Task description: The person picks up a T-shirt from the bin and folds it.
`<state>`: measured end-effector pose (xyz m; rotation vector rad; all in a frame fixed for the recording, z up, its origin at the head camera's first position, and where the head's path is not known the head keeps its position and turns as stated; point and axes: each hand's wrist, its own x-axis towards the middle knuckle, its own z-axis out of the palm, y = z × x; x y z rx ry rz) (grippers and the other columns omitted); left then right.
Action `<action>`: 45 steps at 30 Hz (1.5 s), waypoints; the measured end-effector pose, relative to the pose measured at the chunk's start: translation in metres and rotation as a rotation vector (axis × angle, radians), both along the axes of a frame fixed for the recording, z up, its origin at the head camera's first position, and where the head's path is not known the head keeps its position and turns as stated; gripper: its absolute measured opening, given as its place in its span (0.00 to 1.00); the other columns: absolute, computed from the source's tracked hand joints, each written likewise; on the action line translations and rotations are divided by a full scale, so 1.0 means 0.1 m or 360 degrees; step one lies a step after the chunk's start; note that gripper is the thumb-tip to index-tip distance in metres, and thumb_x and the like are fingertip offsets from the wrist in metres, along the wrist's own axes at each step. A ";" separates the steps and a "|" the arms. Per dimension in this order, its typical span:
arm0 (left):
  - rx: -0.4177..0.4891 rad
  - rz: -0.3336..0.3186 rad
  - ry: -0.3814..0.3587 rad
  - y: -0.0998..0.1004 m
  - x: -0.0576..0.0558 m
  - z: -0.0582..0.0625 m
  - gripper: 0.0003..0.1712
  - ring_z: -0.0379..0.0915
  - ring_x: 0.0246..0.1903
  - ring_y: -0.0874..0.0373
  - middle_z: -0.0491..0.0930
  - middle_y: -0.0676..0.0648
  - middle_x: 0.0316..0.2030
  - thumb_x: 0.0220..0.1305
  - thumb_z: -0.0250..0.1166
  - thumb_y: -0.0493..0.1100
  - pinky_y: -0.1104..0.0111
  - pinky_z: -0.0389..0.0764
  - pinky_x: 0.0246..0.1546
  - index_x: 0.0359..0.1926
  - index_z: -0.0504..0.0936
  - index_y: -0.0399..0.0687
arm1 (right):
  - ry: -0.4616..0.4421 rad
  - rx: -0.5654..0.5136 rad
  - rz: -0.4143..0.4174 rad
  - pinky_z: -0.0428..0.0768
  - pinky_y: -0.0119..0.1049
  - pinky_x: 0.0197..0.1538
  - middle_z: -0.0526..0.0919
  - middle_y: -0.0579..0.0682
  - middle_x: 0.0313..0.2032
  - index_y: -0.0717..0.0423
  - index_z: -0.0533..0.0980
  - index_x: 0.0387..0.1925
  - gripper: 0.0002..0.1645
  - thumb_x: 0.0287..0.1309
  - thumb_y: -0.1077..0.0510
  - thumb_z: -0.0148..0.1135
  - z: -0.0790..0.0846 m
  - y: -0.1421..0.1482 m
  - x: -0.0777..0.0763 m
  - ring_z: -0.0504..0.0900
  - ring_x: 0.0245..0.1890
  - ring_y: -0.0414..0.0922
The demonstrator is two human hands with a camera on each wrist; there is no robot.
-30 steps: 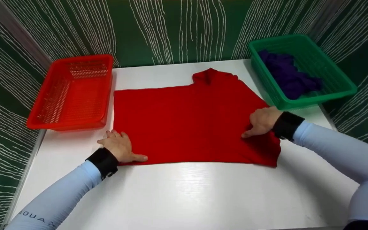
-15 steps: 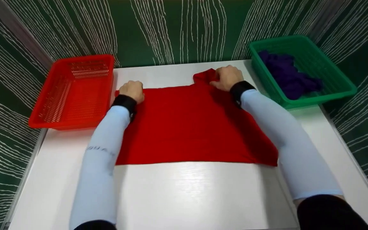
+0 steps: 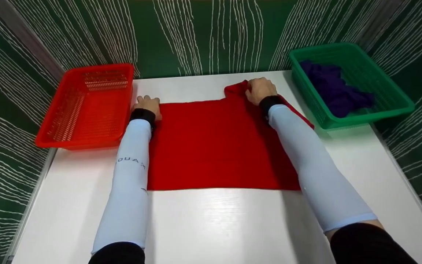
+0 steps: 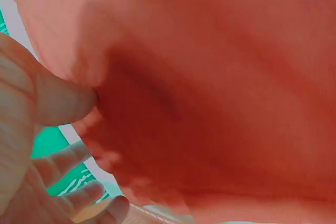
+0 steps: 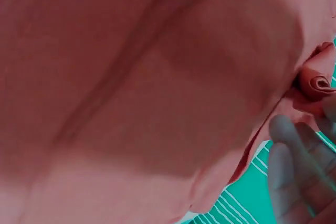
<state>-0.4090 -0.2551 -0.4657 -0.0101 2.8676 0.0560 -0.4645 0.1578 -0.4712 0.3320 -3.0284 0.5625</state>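
Note:
A red T-shirt (image 3: pixel 211 146) lies flat on the white table, its straight end at the left and a short sleeve at the far side. My left hand (image 3: pixel 148 106) is at the far left corner of the shirt. In the left wrist view its thumb (image 4: pixel 68 100) touches the cloth, while the other fingers spread apart at the edge. At the sleeve, my right hand (image 3: pixel 261 90) pinches the cloth with bent fingers. The right wrist view shows a rolled fold (image 5: pixel 317 82) beside those fingers (image 5: pixel 283 166); the right thumb is hidden.
To the left stands a red plastic basket (image 3: pixel 121 141) with nothing visible inside. A green basket (image 3: pixel 372 117) at the back right holds a purple cloth (image 3: pixel 337 88). A green wall (image 3: pixel 196 36) with white lines rises behind the white table (image 3: pixel 211 223).
Both hands went from the near part of the shirt to its far edge. Over the last half second the left hand's fingers spread out, while the right hand stayed at the sleeve.

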 end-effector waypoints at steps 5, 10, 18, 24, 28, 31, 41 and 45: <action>-0.0067 -0.0058 0.0070 0.00 -0.07 0.02 0.28 0.63 0.58 0.34 0.71 0.31 0.56 0.63 0.63 0.46 0.43 0.72 0.57 0.63 0.78 0.40 | 0.0149 -0.0314 -0.0128 0.79 0.48 0.42 0.86 0.58 0.35 0.59 0.82 0.36 0.15 0.65 0.52 0.56 0.11 0.15 -0.02 0.83 0.37 0.55; 0.0002 -0.0220 0.0258 0.01 0.00 0.15 0.19 0.73 0.51 0.37 0.81 0.34 0.48 0.61 0.61 0.42 0.45 0.75 0.55 0.52 0.84 0.38 | -0.0116 -0.1107 -0.0246 0.86 0.34 0.36 0.81 0.54 0.37 0.53 0.77 0.38 0.08 0.69 0.54 0.56 0.39 0.34 -0.01 0.88 0.29 0.47; 0.0116 -0.0331 0.0385 -0.03 0.30 0.42 0.10 0.79 0.40 0.40 0.84 0.37 0.37 0.60 0.61 0.37 0.46 0.82 0.42 0.41 0.83 0.39 | -0.0098 -0.1626 -0.0150 0.87 0.38 0.40 0.79 0.57 0.35 0.59 0.75 0.42 0.09 0.72 0.58 0.51 0.81 0.52 0.25 0.90 0.35 0.51; 0.0068 -0.0412 0.0599 -0.12 0.67 0.44 0.07 0.81 0.35 0.36 0.84 0.37 0.32 0.62 0.66 0.39 0.43 0.82 0.31 0.38 0.80 0.40 | 0.0066 -0.1409 0.0055 0.85 0.33 0.31 0.84 0.61 0.31 0.64 0.77 0.44 0.12 0.72 0.58 0.54 0.88 0.67 0.71 0.89 0.30 0.51; -0.0025 -0.0520 0.0803 -0.19 0.94 0.33 0.08 0.79 0.29 0.37 0.82 0.38 0.27 0.63 0.69 0.40 0.45 0.81 0.23 0.36 0.80 0.40 | 0.0108 -0.1280 0.0203 0.84 0.31 0.28 0.85 0.65 0.32 0.70 0.75 0.47 0.15 0.74 0.58 0.54 0.89 0.83 1.04 0.88 0.26 0.46; -0.0128 -0.0601 0.0938 -0.24 1.14 0.28 0.03 0.76 0.30 0.38 0.81 0.37 0.26 0.62 0.67 0.34 0.47 0.80 0.20 0.37 0.81 0.40 | 0.0064 -0.1254 0.0315 0.84 0.32 0.27 0.86 0.65 0.31 0.72 0.74 0.48 0.15 0.75 0.60 0.53 0.86 0.98 1.19 0.88 0.25 0.43; -0.0360 -0.0735 0.0938 -0.35 1.68 0.19 0.03 0.74 0.19 0.43 0.75 0.39 0.18 0.57 0.67 0.29 0.54 0.79 0.15 0.28 0.83 0.37 | -0.0246 -0.1409 0.0751 0.86 0.35 0.33 0.84 0.61 0.31 0.77 0.74 0.45 0.10 0.74 0.70 0.50 0.82 1.47 1.47 0.89 0.28 0.50; -0.0387 -0.0694 0.0887 -0.37 1.79 0.16 0.03 0.73 0.15 0.44 0.73 0.40 0.16 0.57 0.67 0.30 0.56 0.78 0.15 0.28 0.83 0.36 | -0.0338 -0.1489 0.0879 0.86 0.37 0.34 0.82 0.60 0.31 0.80 0.74 0.40 0.09 0.71 0.74 0.48 0.86 1.54 1.60 0.88 0.27 0.51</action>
